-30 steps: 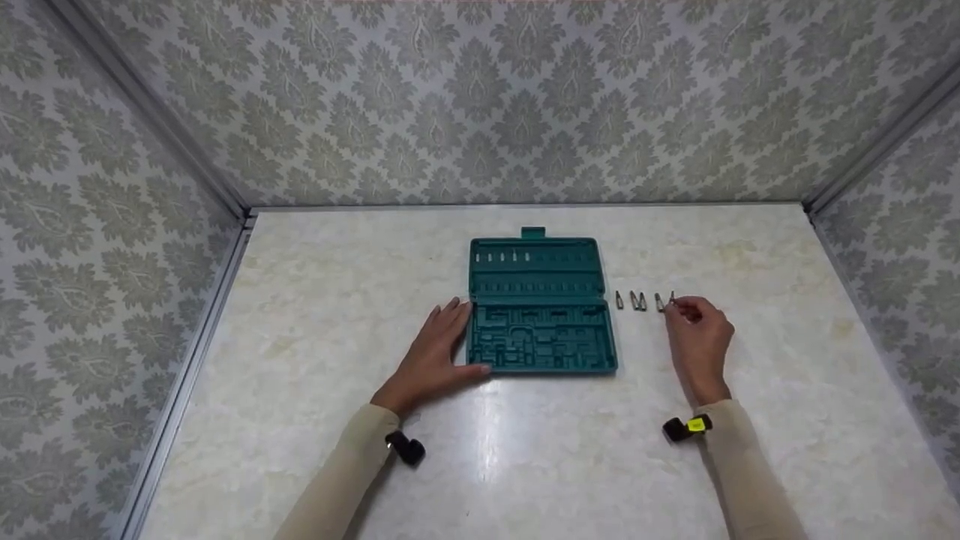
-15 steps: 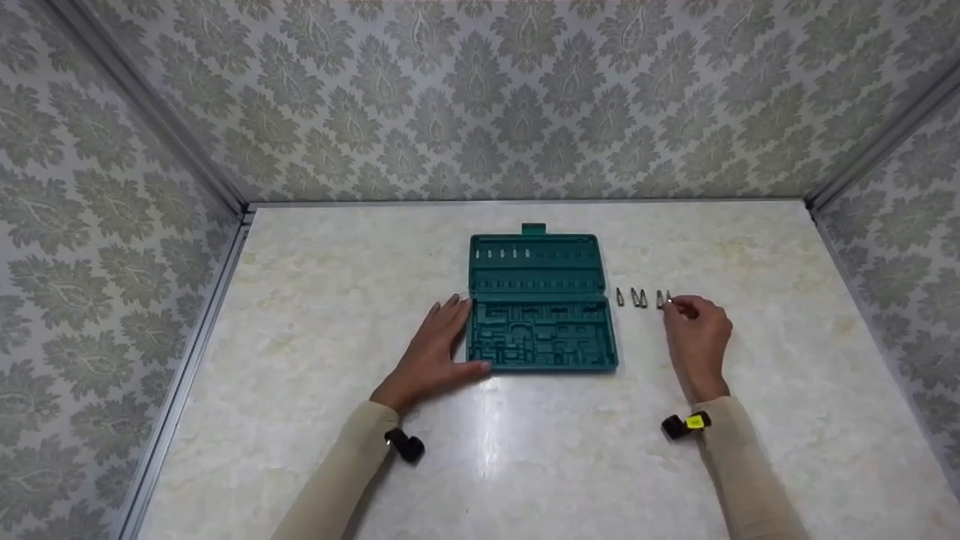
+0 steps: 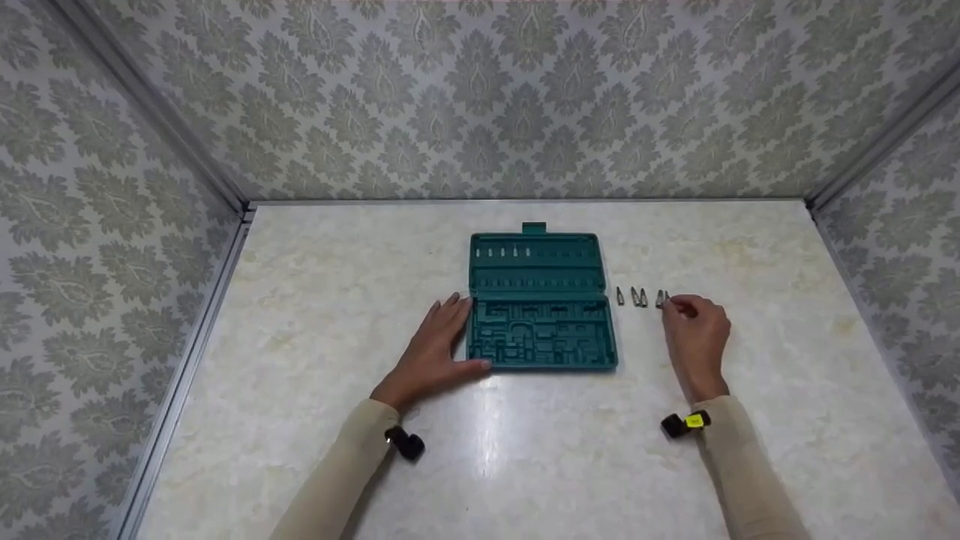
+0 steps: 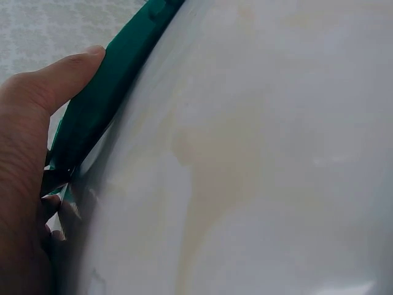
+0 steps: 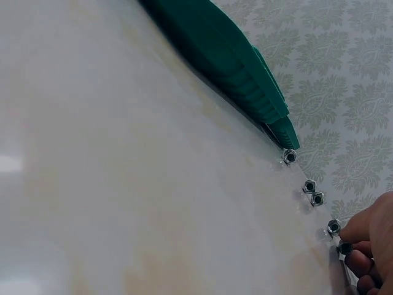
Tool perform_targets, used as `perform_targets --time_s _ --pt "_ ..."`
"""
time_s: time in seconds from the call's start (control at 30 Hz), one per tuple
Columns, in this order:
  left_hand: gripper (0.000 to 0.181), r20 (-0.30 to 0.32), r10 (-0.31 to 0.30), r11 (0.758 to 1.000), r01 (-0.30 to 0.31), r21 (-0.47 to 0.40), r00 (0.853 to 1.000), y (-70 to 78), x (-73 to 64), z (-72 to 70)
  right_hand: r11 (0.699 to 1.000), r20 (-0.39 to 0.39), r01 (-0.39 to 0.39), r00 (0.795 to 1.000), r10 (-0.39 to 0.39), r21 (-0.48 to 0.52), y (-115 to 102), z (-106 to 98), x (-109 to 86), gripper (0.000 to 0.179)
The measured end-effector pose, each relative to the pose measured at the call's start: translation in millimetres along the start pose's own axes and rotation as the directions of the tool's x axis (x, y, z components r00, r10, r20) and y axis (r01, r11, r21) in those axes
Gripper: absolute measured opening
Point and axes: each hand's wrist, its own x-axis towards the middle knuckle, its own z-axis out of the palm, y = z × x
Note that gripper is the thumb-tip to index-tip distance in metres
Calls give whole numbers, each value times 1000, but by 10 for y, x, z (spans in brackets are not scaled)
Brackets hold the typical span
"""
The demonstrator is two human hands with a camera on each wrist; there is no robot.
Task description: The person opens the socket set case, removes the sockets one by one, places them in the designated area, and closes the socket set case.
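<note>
A green plastic bit case [image 3: 542,352] lies unfolded on the table. My left hand [image 3: 427,356] rests against its left side with fingers straight, its thumb on the near left corner; the left wrist view shows that thumb touching the case's green wall [image 4: 104,92]. To the right of the case, my right hand [image 3: 697,337] pinches a small metal socket bit [image 5: 346,248] between thumb and fingertips. Right beside it stands another socket bit [image 3: 659,299]. Further left are a close pair of socket bits [image 3: 639,298] and a single socket bit [image 3: 619,296].
Several small silvery bits [image 3: 502,253] sit in the left slots of the case's far half. Patterned wallpaper panels [image 3: 480,97] enclose the pale marbled table [image 3: 315,255] at the back and sides. Each wrist wears a small black camera [image 3: 406,444].
My right hand has shifted slightly left, bringing the pinched socket bit close beside its neighbour. My left hand has stayed against the case.
</note>
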Motion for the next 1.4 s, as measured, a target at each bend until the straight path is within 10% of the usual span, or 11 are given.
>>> perform_targets --time_s 1.0,1.17,1.4 --pt "122 1 -5 999 5 -38 1000 -17 18 25 997 63 -26 998 22 75 -17 -44 6 29" --pt "121 -5 4 1000 -4 -14 1000 -3 19 22 991 81 94 992 -101 90 -152 -66 115 23" --pt "121 -10 2 1000 -3 -14 1000 -2 9 12 954 219 283 929 -298 97 -449 76 267 21"
